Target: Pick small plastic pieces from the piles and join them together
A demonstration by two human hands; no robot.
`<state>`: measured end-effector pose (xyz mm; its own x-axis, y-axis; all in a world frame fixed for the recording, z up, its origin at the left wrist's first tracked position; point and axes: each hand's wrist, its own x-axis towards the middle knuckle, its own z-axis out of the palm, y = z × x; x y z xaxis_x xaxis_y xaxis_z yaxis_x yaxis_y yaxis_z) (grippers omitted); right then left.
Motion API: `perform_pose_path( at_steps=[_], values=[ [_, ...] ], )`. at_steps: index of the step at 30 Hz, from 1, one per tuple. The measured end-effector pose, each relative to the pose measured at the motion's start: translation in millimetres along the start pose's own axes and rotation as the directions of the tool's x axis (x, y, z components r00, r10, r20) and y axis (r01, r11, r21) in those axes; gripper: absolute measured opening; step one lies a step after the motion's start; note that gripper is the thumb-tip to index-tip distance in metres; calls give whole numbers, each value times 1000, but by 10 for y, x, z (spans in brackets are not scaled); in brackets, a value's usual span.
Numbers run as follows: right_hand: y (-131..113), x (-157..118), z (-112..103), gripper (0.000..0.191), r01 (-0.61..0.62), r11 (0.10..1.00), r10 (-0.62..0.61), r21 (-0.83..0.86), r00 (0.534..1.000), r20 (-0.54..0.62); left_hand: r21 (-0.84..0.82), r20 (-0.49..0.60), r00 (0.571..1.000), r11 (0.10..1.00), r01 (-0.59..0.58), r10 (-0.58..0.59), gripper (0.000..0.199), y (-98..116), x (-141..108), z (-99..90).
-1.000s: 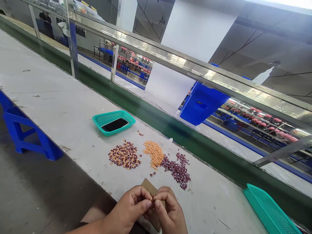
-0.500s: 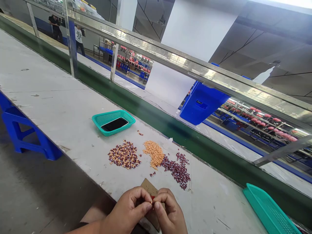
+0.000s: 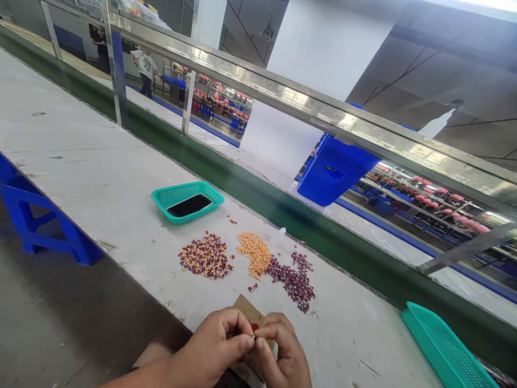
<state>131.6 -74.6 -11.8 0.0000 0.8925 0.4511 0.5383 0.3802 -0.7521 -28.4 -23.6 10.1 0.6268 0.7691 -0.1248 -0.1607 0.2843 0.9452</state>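
Note:
My left hand (image 3: 222, 342) is closed in a pinch, thumb against forefinger, with a tiny orange piece (image 3: 253, 337) just showing at the tips. Opposite it, my right hand (image 3: 285, 350) is pinched too, its fingertips meeting the left ones; what it grips is too small and hidden to name. Under both hands lies a brown board (image 3: 245, 307) with a red patch (image 3: 254, 326), mostly covered by the fingers. Beyond the hands are a pile of small orange pieces (image 3: 254, 252), a pile of dark purple pieces (image 3: 293, 283) and a pile of mixed purple-and-orange pieces (image 3: 205, 256).
A green basket (image 3: 159, 200) holding a phone (image 3: 189, 205) stands on the white table (image 3: 100, 178). Another green basket (image 3: 440, 345) is at right. Behind run a green belt (image 3: 226, 167) and a metal rail (image 3: 283, 86). A blue stool (image 3: 44, 215) stands at left.
My hands stay pinched together over the board, shifting only slightly. In the background two people have moved to the right.

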Motion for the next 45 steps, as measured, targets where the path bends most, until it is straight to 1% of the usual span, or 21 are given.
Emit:
perform_pose_path(
  at_steps=[3,5,6,8,9,10,11,12,13,15,16,18,21,23,26,29,31,35,39,42,45],
  values=[
    [7,9,-11,12,-10,999,10,-49,1000,3,36,-4,1000,999,18,-18,21,-7,28,20],
    [30,19,-34,12,-43,997,44,-66,999,14,83,12,1000,997,9,-10,20,-11,59,-5],
    [57,26,-60,12,-65,995,66,-72,997,24,129,22,1000,992,-8,5,18,-6,82,-42],
    [156,46,-158,14,-112,987,116,-115,993,28,306,27,997,949,-71,66,15,30,144,-174],
    [227,63,-231,17,-135,977,138,-166,990,7,432,21,993,894,-115,117,14,66,184,-269],
    [309,84,-317,16,-164,955,160,-248,986,-38,574,1,984,805,-148,180,14,113,227,-379],
    [397,111,-411,15,-174,922,151,-347,984,-92,695,-11,968,698,-172,249,14,172,273,-498],
    [484,143,-505,15,-185,871,143,-455,982,-125,783,-10,953,596,-181,303,15,240,321,-619],
    [565,180,-592,17,-169,812,138,-559,986,-97,851,-17,938,498,-169,347,16,314,367,-734],
    [692,261,-721,18,-166,772,143,-613,986,-88,944,-15,932,313,-106,361,21,463,453,-923],
    [735,302,-758,18,-160,757,146,-633,986,-75,969,-17,928,237,-77,372,23,529,492,-986],
    [787,375,-777,17,-150,740,151,-656,987,-56,991,-3,921,122,-48,390,25,631,558,-1041],
    [812,447,-740,17,-128,714,157,-688,987,-21,996,65,929,40,-85,364,25,681,647,-955],
    [820,470,-717,16,-114,704,155,-701,988,-6,987,150,941,4,-158,303,24,653,715,-823],
    [835,484,-715,15,-103,698,152,-708,988,6,964,266,939,-39,-264,216,22,562,849,-599],
    [847,498,-731,16,-106,707,161,-699,987,14,950,311,936,-56,-306,165,20,459,1010,-422],
    [848,516,-740,18,-112,723,174,-682,985,22,947,320,938,-72,-313,131,18,399,1116,-348],
    [832,573,-757,20,-136,773,205,-620,978,41,948,310,948,-95,-304,65,18,303,1278,-281],
    [790,622,-762,20,-167,837,227,-522,973,52,951,300,954,-81,-298,21,19,256,1342,-262],
    [720,607,-728,16,-219,887,256,-407,966,39,954,298,954,-38,-297,22,20,288,1335,-267],
    [594,546,-643,6,-287,924,305,-253,951,37,953,296,953,48,-299,67,19,372,1288,-260]
  ],
)
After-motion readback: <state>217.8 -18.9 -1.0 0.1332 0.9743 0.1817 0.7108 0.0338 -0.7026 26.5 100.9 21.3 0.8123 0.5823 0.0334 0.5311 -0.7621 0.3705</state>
